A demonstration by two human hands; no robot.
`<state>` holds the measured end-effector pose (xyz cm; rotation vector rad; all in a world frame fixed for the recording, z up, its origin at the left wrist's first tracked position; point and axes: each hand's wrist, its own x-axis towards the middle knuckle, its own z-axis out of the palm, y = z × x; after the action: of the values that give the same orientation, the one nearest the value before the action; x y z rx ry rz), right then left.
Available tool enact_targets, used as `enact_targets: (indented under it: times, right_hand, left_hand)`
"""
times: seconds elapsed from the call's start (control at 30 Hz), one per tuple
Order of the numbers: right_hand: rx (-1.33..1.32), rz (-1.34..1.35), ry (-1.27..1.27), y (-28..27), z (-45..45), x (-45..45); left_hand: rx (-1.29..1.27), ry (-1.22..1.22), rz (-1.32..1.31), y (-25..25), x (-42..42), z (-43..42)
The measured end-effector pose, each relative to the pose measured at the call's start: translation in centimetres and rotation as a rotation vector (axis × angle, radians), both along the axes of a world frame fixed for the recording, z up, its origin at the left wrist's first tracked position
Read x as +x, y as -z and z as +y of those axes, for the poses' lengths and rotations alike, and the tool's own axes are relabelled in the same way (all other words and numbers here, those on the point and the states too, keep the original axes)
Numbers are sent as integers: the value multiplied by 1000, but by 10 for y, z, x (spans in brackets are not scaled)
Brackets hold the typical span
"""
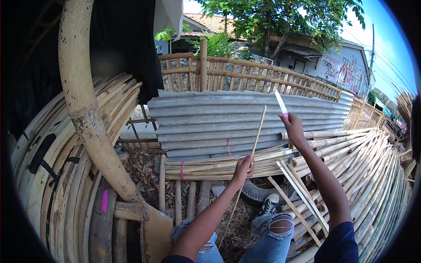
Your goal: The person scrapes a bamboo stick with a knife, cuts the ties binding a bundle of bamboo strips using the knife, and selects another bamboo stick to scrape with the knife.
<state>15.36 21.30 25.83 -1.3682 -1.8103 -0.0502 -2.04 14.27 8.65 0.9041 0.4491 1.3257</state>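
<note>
A thin bamboo strip (259,131) slants upward from my left hand (244,171), whose fingers are wrapped round it. Its lower end runs down past my knees toward the ground. My right hand (293,127) is raised to the right of the strip and closed on the pink handle of a knife (280,103). The blade points up and stands apart from the strip. Behind my left hand lies a bundle of split bamboo strips (206,168) with a pink tie round it.
Many bamboo poles (368,171) are piled at my right. Split bamboo (57,184) leans at my left behind a thick bamboo post (81,87). Corrugated sheeting (197,118) and a bamboo fence (272,74) stand ahead. A tyre (252,193) lies near my shoe (269,204).
</note>
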Motion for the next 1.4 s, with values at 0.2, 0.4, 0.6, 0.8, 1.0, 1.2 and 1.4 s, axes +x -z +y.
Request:
enact_targets:
  times: [0.2, 0.4, 0.6, 0.8, 1.0, 1.2, 1.4]
  right_hand:
    - [48, -622, -294, 20, -39, -23]
    - [8, -387, -101, -9, -7, -15]
    - [79, -836, -307, 17, -32, -18]
    - [-30, -395, -48, -9, -4, -11]
    - [-35, -907, -300, 11, -32, -24]
    - [-69, -246, 36, -27, 14, 2]
    - [22, 100, -235, -1, 15, 15]
  left_hand:
    - [-13, -43, 40, -2, -2, 0]
    - [14, -67, 44, -3, 4, -4]
    - [12, -76, 50, -2, 4, -1]
    - [14, -79, 47, -1, 10, -1]
    - [0, -59, 53, -3, 6, -1]
    - [16, -1, 48, -6, 11, -8]
    - [56, 77, 12, -5, 10, -7]
